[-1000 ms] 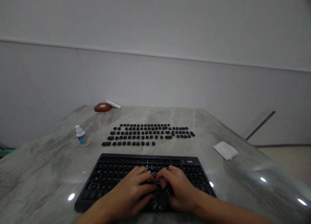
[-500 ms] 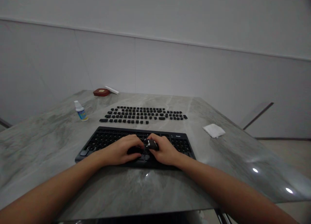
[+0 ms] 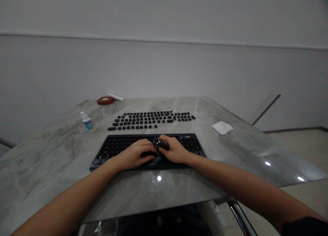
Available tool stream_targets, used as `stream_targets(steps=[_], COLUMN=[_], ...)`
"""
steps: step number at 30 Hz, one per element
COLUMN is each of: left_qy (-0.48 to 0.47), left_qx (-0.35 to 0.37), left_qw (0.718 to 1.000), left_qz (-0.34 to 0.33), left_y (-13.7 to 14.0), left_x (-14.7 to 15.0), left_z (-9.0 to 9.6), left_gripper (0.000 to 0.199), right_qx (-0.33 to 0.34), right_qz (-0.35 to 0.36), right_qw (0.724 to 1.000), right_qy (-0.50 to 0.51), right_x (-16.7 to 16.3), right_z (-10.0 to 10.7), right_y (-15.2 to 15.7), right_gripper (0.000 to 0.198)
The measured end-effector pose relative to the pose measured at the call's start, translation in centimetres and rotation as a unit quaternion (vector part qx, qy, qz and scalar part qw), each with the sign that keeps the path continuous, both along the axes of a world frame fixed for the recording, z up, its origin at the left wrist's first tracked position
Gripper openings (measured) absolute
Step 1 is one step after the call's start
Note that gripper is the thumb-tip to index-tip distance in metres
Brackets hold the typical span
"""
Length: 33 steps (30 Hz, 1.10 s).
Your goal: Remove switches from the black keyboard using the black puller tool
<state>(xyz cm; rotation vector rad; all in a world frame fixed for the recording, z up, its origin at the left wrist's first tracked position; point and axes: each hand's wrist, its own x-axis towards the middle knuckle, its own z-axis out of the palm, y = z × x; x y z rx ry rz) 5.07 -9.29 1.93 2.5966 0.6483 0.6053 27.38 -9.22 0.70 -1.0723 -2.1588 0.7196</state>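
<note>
While the black keyboard (image 3: 112, 148) lay flat on the counter (image 3: 123, 191), the right hand (image 3: 176, 150) kept a narrow grip, thumb and index finger pinching a small black object (image 3: 163, 144). That object sat within the right grip, over the middle of the keyboard, its left end just beside the fingertips of the left hand (image 3: 138, 153); contact there could not be confirmed. Left hand: palm down over the keyboard, thumb apart from the curled fingers; could not tell whether its grip held anything small. Beyond the keyboard's far edge, loose black keycaps (image 3: 170, 121) were set out in spaced rows, well apart from both hands. Left of the rows was a white bottle (image 3: 88, 122) with a blue label; to their right, a white cloth (image 3: 222, 127). A red-brown case (image 3: 105, 100) and a white strip (image 3: 115, 97) lay near the far left corner.
</note>
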Motion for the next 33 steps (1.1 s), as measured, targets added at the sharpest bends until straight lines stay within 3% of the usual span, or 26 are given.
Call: stream_targets(steps=[6, 11, 16, 24, 33], left_qy=[-0.004, -0.036, 0.008, -0.029, -0.019], left_qx=[-0.08, -0.169, -0.235, -0.194, -0.133], left_qw=[0.993, 0.983, 0.971, 0.977, 0.986], left_qz=[0.083, 0.059, 0.048, 0.083, 0.102], left_y=[0.3, 0.8, 2.3, 1.3, 1.4], left_x=[0.6, 0.5, 1.0, 1.0, 1.2], left_z=[0.2, 0.5, 1.2, 0.4, -0.1], left_gripper=[0.02, 0.035, 0.031, 0.008, 0.005], right_qx=[0.013, 0.009, 0.02, 0.031, 0.025], right_qz=[0.009, 0.03, 0.031, 0.021, -0.048], right_qw=[1.0, 0.999, 0.998, 0.999, 0.996], right_qy=[0.016, 0.04, 0.043, 0.005, -0.075], right_x=[-0.1, 0.0, 0.1, 0.5, -0.1], right_z=[0.1, 0.1, -0.1, 0.1, 0.4], right_y=[-0.1, 0.0, 0.1, -0.6, -1.4], right_gripper=[0.012, 0.014, 0.014, 0.015, 0.023])
